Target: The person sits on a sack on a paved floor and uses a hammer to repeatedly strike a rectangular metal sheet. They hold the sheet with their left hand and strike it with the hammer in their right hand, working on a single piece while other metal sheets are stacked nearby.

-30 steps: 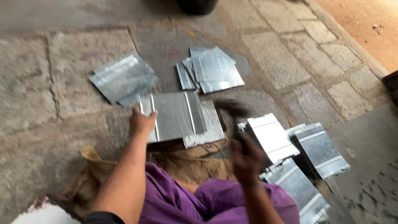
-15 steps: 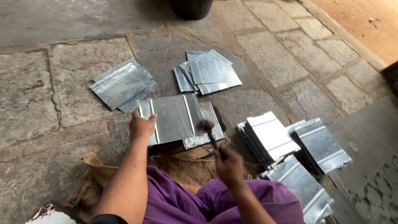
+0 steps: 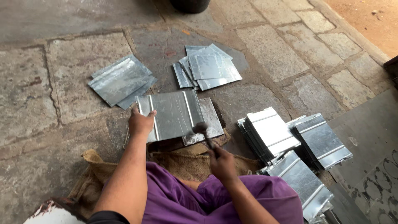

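A shiny ribbed metal sheet (image 3: pixel 174 114) lies flat on the stone floor in front of me. My left hand (image 3: pixel 140 122) presses on its left edge and holds it down. My right hand (image 3: pixel 222 161) grips the handle of a small hammer (image 3: pixel 203 130), whose head rests on the sheet's lower right corner. A second sheet (image 3: pixel 211 120) lies under the first and sticks out to the right. My knees, in purple cloth, are at the bottom of the view.
Piles of similar metal sheets lie around: one at the far left (image 3: pixel 120 81), one at the back (image 3: pixel 209 66), several stacks at the right (image 3: pixel 269 132). A burlap sack (image 3: pixel 178 159) lies under me. A dark pot (image 3: pixel 190 5) stands at the top edge.
My right hand has swung the hammer down from a raised, blurred position onto the sheet's lower right corner. My left hand has stayed on the sheet's left edge.
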